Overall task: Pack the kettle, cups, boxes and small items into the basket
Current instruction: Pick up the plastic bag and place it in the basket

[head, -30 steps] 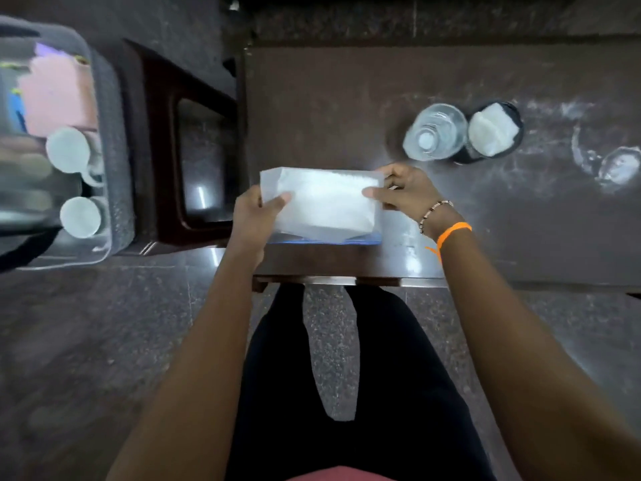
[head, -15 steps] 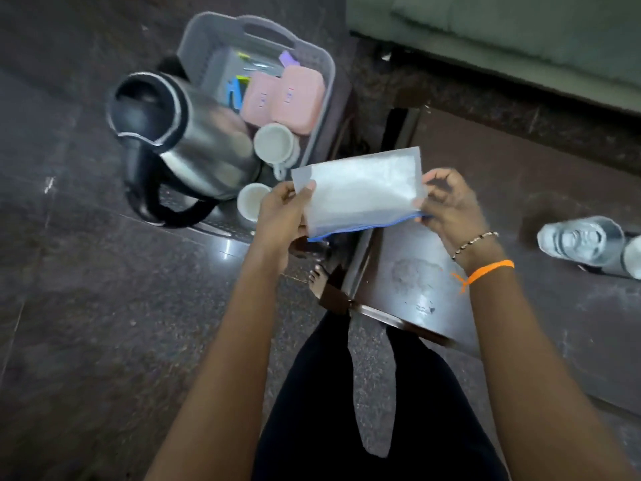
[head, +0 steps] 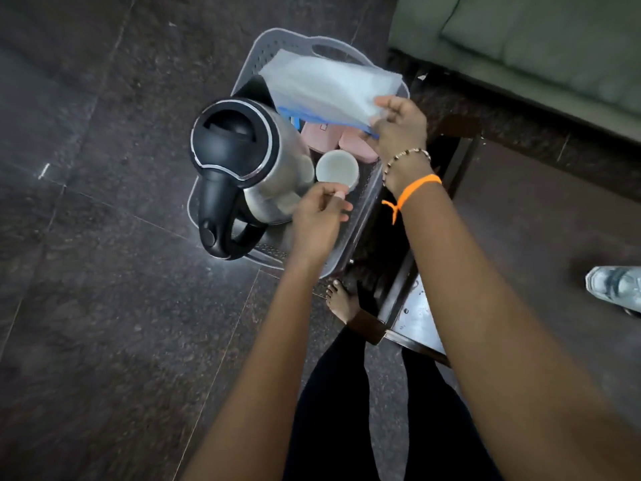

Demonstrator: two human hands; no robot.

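Observation:
A grey plastic basket [head: 362,234] stands on the dark floor. In it are a steel kettle [head: 239,151] with a black lid and handle, a white cup [head: 336,168] and pink boxes [head: 334,140]. My right hand [head: 399,131] holds a white pack with a blue edge [head: 326,85] over the far half of the basket, above the pink boxes. My left hand [head: 317,222] hovers over the near part of the basket beside the kettle, fingers loosely curled with nothing seen in them. A second pale cup [head: 288,203] shows partly between the kettle and that hand.
A dark wooden table [head: 520,220] stands right of the basket, with a clear bottle [head: 615,286] at the frame's right edge. A green sofa [head: 537,39] fills the top right. My bare foot [head: 341,302] is next to the basket's near corner.
I turned left from the table to the basket. The white pack moved from above the table edge to over the basket. My left hand let go of it; the right hand alone holds it.

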